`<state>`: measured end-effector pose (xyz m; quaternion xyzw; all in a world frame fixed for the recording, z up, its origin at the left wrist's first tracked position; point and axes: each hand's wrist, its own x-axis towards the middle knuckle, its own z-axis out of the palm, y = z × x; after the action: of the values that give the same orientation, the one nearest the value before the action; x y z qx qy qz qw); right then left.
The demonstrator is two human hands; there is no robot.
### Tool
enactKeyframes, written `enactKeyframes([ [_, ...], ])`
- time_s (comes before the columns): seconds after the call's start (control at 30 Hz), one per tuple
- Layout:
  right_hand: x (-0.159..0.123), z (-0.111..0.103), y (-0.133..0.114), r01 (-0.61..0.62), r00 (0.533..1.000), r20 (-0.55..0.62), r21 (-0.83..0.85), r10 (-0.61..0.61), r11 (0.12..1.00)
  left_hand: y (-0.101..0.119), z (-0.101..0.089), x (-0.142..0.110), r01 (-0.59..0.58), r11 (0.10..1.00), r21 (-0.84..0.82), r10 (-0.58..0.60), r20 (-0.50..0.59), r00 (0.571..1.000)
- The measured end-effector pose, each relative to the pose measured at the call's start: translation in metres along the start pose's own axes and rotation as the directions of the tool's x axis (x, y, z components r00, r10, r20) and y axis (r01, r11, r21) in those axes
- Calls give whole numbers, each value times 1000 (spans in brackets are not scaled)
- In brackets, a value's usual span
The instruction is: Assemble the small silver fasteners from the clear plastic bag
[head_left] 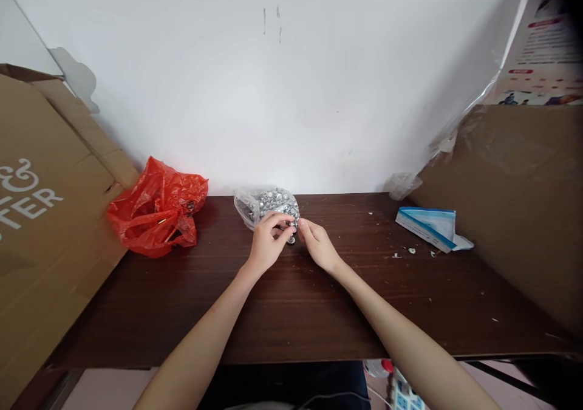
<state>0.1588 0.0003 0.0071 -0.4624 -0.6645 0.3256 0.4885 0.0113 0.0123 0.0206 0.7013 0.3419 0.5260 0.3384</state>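
Note:
A clear plastic bag (266,205) full of small silver metal parts lies on the dark wooden table (291,313), near the wall. My left hand (268,241) and my right hand (317,245) meet just in front of the bag. Both pinch a small silver metal part (291,232) between their fingertips. The fingers of each hand are curled closed around it.
A crumpled red plastic bag (157,208) lies at the left. A blue and white booklet (430,226) lies at the right, with small scraps (412,252) beside it. Cardboard boxes flank the table on the left (40,228) and right (514,197). A white wall stands behind.

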Motion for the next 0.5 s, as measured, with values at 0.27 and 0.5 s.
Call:
enactKeyframes([
  [0.27, 1, 1, 3, -37, 998, -49, 8, 37, 999, -5, -5, 3, -31, 987, 158, 34, -12, 999],
  [0.5, 2, -1, 0, -48, 996, -80, -51, 44, 998, 5, -4, 1, -141, 970, 199, 141, 13, 990],
])
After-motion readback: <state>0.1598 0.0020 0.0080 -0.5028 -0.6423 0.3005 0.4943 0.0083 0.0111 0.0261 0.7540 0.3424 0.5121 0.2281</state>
